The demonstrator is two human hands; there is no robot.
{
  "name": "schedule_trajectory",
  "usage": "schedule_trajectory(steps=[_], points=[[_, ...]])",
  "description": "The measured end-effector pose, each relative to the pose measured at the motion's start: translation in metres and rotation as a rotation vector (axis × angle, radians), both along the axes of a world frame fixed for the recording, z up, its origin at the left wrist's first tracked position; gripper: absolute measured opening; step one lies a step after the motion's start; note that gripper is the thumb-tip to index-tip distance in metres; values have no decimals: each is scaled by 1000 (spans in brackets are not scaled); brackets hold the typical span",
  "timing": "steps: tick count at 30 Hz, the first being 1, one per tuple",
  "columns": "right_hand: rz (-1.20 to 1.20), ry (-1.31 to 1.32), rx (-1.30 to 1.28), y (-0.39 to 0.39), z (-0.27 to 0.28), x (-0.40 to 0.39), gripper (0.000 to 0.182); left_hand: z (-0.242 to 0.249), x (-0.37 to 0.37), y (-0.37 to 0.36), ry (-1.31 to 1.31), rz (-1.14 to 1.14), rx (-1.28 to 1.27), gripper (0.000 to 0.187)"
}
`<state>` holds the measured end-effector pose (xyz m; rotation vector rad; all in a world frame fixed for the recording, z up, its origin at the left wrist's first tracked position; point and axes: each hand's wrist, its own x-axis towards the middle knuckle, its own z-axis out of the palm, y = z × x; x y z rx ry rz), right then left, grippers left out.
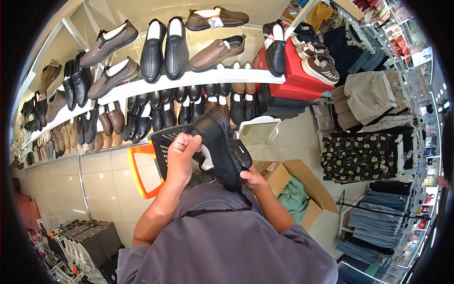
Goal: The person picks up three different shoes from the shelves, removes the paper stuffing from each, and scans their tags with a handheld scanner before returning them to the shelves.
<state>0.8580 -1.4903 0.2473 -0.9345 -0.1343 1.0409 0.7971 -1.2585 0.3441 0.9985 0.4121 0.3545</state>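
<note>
A black shoe with white padding at its opening is held up before my torso, sole turned to the right. My left hand is closed at the shoe's opening, thumb and fingers pinched together on its edge. On the other side, my right hand is closed by the lower end of the shoe, its thumb against a small black rounded object with a pale mark. That object lies against the sole; its kind does not show. Most of the right fingers are hidden behind.
A black basket with an orange handle stands behind the shoe. White shelves hold rows of shoes. To the right are a floor mirror, an open cardboard box with green cloth, and clothing racks. Grey boxes stand lower left.
</note>
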Motion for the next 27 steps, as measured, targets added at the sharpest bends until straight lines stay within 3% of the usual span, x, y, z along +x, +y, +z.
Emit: schedule_trajectory(steps=[5, 7, 8, 11, 13, 16, 27], points=[[35, 140, 123, -6, -22, 26, 100, -22, 4, -13, -54, 43, 172, 20], [40, 137, 298, 1, -23, 41, 95, -34, 5, -23, 13, -19, 344, 49], [40, 142, 310, 3, -17, 48, 95, -38, 5, -26, 135, -137, 333, 75], [-4, 125, 340, 10, -12, 70, 89, -44, 12, -56, 256, -365, 473, 87], [76, 154, 384, 15, -17, 82, 85, -56, 25, -72, 224, -422, 426, 86], [71, 149, 433, 21, -23, 98, 81, -51, 50, -87, 236, -277, 321, 84], [-53, 62, 427, 9, -23, 171, 80, -49, 139, -106, 194, -156, 386, 81]])
